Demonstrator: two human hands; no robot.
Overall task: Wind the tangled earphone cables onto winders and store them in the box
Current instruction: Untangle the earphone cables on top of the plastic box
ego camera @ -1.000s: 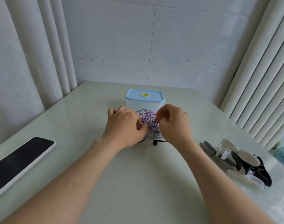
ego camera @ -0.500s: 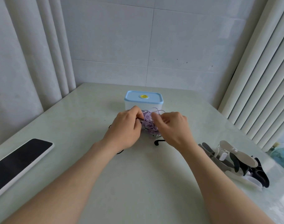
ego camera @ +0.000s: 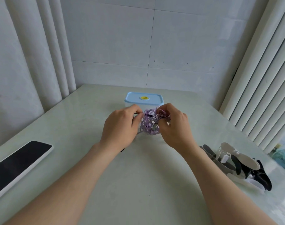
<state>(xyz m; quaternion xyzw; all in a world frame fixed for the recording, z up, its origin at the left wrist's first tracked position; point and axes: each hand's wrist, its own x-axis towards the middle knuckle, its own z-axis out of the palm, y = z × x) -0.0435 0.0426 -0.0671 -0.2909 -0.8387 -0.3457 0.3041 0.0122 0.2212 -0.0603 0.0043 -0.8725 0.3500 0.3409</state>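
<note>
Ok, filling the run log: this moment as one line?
step: untangling | left hand: pinches cable tangle | right hand: grips cable tangle | box: lidded | winders: untouched

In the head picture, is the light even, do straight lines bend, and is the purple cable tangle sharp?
Head view: soft, even daylight, faint shadows; at its edges the wide-angle lens bows the curtain folds; the table has a pale sheen far right; the purple cable tangle, gripped by left hand and right hand, is slightly soft.
</note>
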